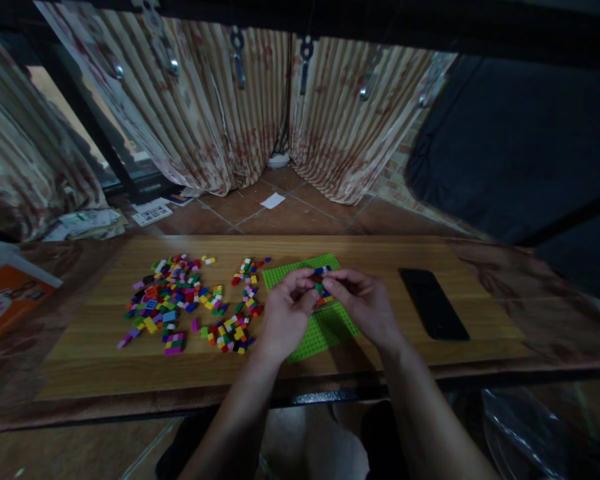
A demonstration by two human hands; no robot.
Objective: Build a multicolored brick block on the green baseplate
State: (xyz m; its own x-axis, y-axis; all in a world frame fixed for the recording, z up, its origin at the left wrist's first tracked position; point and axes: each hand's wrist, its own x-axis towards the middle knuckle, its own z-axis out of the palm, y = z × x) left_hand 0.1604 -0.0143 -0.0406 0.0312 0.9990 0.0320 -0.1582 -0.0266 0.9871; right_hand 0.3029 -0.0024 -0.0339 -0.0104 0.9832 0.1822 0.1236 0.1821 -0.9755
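Note:
A light-green studded baseplate (325, 335) lies on the wooden board, partly covered by both hands. Over its middle is a small cluster of toy bricks (325, 299) in blue, white, green, red and yellow; whether it sits on the plate or is held just above it I cannot tell. My left hand (287, 319) is closed at the cluster's left side, thumb and fingers against the bricks. From the right, my right hand (369, 308) pinches at the cluster's upper part, thumb and forefinger together by a green brick. The fingers hide much of the bricks.
Left of the plate, a large pile of loose bricks (173, 293) and smaller groups (230, 333) spread over the wooden board (105, 360). A black phone (433, 303) lies at the right. Beyond are striped curtains (250, 107) and a tiled floor (310, 213).

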